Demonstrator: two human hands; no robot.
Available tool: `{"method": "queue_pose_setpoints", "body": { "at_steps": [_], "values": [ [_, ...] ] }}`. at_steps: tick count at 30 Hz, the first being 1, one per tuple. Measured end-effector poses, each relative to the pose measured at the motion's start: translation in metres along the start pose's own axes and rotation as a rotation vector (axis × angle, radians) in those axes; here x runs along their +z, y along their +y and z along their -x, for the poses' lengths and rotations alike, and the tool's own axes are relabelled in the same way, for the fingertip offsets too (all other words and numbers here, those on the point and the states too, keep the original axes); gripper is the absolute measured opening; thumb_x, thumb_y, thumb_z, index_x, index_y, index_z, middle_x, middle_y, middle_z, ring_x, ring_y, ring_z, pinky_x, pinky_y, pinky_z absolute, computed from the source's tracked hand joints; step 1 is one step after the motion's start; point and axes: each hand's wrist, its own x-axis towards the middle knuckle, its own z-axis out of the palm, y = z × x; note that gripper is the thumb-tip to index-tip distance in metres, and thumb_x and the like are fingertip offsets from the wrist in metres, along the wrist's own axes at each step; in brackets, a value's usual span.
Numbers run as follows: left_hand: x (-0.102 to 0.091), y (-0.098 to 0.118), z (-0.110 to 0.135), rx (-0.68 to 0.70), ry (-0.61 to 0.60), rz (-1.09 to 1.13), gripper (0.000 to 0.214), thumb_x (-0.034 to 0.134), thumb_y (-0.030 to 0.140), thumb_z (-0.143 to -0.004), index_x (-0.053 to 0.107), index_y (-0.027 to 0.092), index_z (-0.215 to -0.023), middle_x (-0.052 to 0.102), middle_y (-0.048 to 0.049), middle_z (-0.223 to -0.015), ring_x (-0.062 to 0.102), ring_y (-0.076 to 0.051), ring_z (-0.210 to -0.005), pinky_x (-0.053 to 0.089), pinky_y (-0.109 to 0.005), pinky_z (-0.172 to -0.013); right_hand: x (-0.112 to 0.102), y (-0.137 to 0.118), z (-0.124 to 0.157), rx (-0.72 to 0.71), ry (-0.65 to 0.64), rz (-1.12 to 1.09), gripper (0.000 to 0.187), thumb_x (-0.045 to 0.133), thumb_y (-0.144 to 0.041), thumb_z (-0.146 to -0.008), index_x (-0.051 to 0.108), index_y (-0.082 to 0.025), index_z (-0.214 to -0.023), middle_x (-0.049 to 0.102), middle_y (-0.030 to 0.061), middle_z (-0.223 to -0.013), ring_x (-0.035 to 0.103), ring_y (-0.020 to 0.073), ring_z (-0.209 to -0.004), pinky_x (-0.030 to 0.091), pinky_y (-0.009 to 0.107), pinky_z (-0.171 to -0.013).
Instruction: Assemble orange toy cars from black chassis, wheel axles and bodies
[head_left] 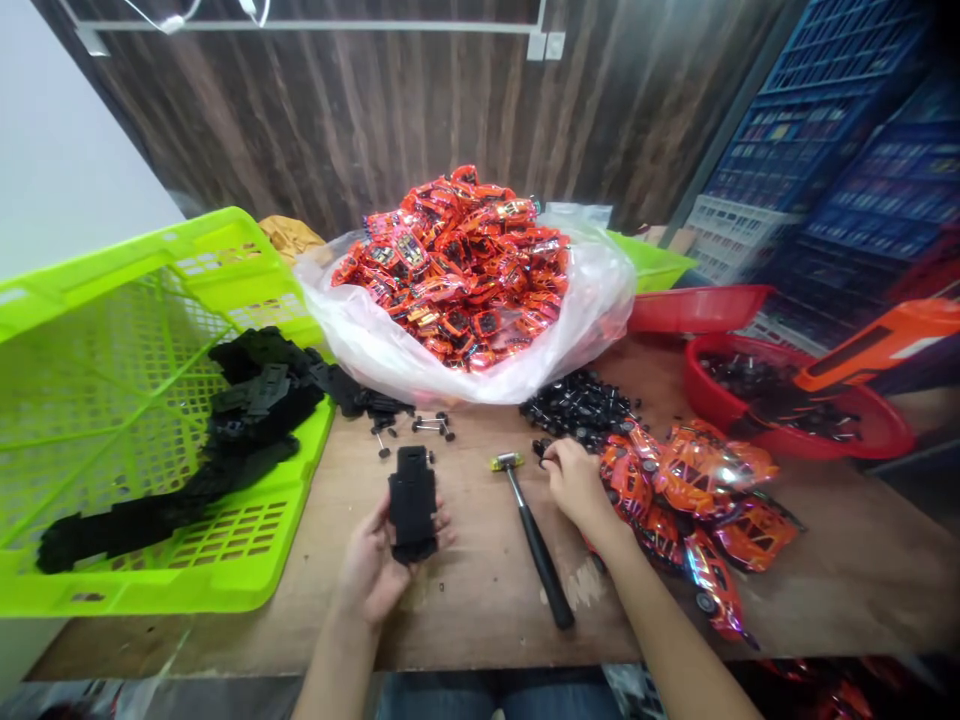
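My left hand (379, 565) is closed around a black toy car chassis (412, 505), held flat side up above the wooden table. At the edge of a pile of small black wheels with axles (581, 408), my right hand (574, 485) pinches a small black toy wheel (539, 449); its far side is hidden by the fingers. Between the hands lies a hammer (536, 545) with a black handle and a yellow-tipped metal head. A few loose wheel axles (433, 427) lie beyond the chassis. Shiny orange toy cars (697, 480) are heaped beside my right forearm.
A white plastic bag (360, 350) full of orange car bodies (465, 270) stands at the back. On the left, a tipped green crate (270, 560) holds black chassis (247, 430). A red basin (892, 435) with small black parts and an orange-handled tool (885, 340) sits right.
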Motion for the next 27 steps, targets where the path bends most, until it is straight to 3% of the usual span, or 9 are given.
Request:
{"method": "queue_pose_setpoints", "body": {
  "at_steps": [2,4,7,10,14,18,22,24,27],
  "values": [
    [0.004,-0.013,-0.004,-0.028,-0.069,0.013,0.039,0.054,0.037,-0.082,0.060,0.014,-0.113,0.070,-0.0100,-0.090,0.068,-0.022,-0.078,0.053,-0.047,-0.084,-0.008,-0.011,0.015,-0.008,-0.016,-0.108,0.014,0.042,-0.017,-0.086,0.056,-0.018,-0.083,0.065,0.0066,-0.087,0.060,0.0185,-0.080,0.044,0.030,-0.070],
    [0.004,-0.026,-0.008,0.023,-0.069,-0.040,0.041,0.067,0.030,-0.073,0.061,0.016,-0.110,0.067,-0.0035,-0.079,0.065,-0.016,-0.067,0.055,-0.035,-0.073,-0.015,-0.026,0.036,-0.011,-0.061,-0.294,0.013,0.042,-0.021,-0.086,0.054,-0.019,-0.080,0.066,0.0060,-0.093,0.062,0.0165,-0.080,0.046,0.027,-0.067],
    [-0.001,-0.040,-0.013,0.147,0.072,-0.250,0.040,0.076,0.023,-0.060,0.062,0.015,-0.097,0.062,0.0017,-0.068,0.057,-0.010,-0.053,0.050,-0.023,-0.054,-0.016,-0.053,0.063,0.036,-0.265,-0.547,0.011,0.044,-0.019,-0.084,0.051,-0.020,-0.075,0.066,0.0018,-0.082,0.061,0.0144,-0.071,0.044,0.023,-0.059],
    [-0.010,-0.042,-0.017,0.321,0.200,-0.498,0.040,0.079,0.026,-0.058,0.061,0.014,-0.091,0.064,-0.0001,-0.072,0.060,-0.013,-0.060,0.050,-0.025,-0.059,0.000,-0.080,0.071,0.009,-0.392,-0.424,0.013,0.049,-0.015,-0.081,0.049,-0.021,-0.070,0.058,-0.0026,-0.063,0.056,0.0129,-0.058,0.039,0.022,-0.053],
    [-0.026,-0.039,-0.020,0.541,0.275,-0.767,0.033,0.073,0.032,-0.064,0.064,0.012,-0.088,0.068,-0.0039,-0.081,0.062,-0.019,-0.078,0.049,-0.027,-0.069,0.027,-0.098,0.060,-0.079,-0.270,-0.292,0.015,0.048,-0.021,-0.089,0.054,-0.019,-0.076,0.062,0.0044,-0.078,0.059,0.0181,-0.079,0.044,0.028,-0.072],
    [-0.038,-0.044,-0.016,0.516,0.286,-0.815,0.030,0.067,0.037,-0.070,0.065,0.013,-0.088,0.068,-0.0034,-0.078,0.062,-0.018,-0.070,0.048,-0.026,-0.063,0.031,-0.096,0.069,-0.163,-0.178,-0.172,0.019,0.052,-0.034,-0.088,0.056,-0.018,-0.096,0.061,0.0092,-0.093,0.056,0.0237,-0.093,0.044,0.035,-0.079],
    [-0.041,-0.051,-0.008,0.510,0.274,-0.871,0.023,0.066,0.030,-0.070,0.066,0.013,-0.085,0.069,-0.0035,-0.078,0.062,-0.019,-0.073,0.047,-0.025,-0.065,0.036,-0.096,0.085,-0.215,-0.153,0.027,0.018,0.061,-0.032,-0.082,0.057,-0.016,-0.089,0.058,0.0096,-0.085,0.054,0.0261,-0.085,0.044,0.038,-0.074],
    [-0.041,-0.054,-0.004,0.518,0.298,-0.967,0.018,0.063,0.027,-0.071,0.067,0.013,-0.083,0.068,-0.0035,-0.075,0.062,-0.019,-0.073,0.045,-0.025,-0.065,0.040,-0.096,0.087,-0.216,-0.100,0.009,0.013,0.059,-0.028,-0.082,0.056,-0.016,-0.082,0.057,0.0088,-0.079,0.053,0.0251,-0.080,0.044,0.037,-0.072],
    [-0.039,-0.059,0.004,0.501,0.321,-1.067,0.015,0.062,0.023,-0.071,0.067,0.014,-0.082,0.068,-0.0030,-0.073,0.061,-0.019,-0.071,0.044,-0.024,-0.063,0.042,-0.095,0.083,-0.213,0.026,-0.204,0.010,0.057,-0.026,-0.082,0.056,-0.016,-0.082,0.058,0.0067,-0.076,0.054,0.0218,-0.076,0.046,0.035,-0.071]
  ]
}}
